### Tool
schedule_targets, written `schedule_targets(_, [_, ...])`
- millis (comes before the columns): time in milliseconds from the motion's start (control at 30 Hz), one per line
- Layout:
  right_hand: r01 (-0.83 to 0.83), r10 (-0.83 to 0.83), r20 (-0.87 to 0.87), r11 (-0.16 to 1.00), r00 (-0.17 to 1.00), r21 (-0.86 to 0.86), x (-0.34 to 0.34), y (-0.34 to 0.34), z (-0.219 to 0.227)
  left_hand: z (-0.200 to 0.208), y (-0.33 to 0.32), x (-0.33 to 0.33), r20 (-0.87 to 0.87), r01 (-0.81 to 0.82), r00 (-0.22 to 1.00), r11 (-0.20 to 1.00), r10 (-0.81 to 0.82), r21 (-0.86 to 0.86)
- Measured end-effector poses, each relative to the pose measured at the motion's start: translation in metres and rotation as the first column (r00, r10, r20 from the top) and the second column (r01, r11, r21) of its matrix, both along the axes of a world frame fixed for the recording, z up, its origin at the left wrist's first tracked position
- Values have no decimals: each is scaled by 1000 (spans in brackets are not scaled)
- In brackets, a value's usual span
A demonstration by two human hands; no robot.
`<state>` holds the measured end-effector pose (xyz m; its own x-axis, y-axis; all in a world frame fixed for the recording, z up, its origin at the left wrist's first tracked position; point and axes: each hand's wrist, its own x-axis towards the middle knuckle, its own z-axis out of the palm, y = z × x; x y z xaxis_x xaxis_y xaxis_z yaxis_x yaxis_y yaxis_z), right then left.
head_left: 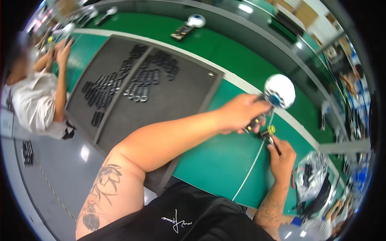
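Observation:
My left hand [240,112] reaches across the green table [217,160] and grips a small black part [254,124] just under a white round lamp head [280,90]. My right hand [282,156] holds a thin dark tool [275,145] whose tip points at a small piece with a yellow ring [271,129] beside the black part. The two hands are close together near the table's white line.
A grey tray [161,104] to the left carries several rows of small black parts [138,82]. A clear plastic bag [309,176] with dark pieces lies at my right. Another person [36,100] sits at the far left. A second lamp [196,20] stands farther up the table.

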<state>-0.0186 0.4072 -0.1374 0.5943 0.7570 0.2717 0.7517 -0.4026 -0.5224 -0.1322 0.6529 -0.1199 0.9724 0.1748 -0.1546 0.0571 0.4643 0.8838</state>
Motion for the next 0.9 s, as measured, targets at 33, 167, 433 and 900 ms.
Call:
schedule_targets(33, [-43,43,-1,999,999,13,0,2,-3,-5,0,-1,-1,-43,999,999,43,13])
schedule_targets(167, [-42,40,-59,999,997,-28,3,13,-13,-18,4,-5,110,118,988,991,-111,-64])
schedule_targets(433, [-118,119,-21,993,993,12,14,18,-24,-20,7,-7,194,136,974,986,-115,-98])
schedule_targets(900, [-100,97,-71,995,993,-32,8,11,-20,-31,9,2,210,176,968,968,-137,-180])
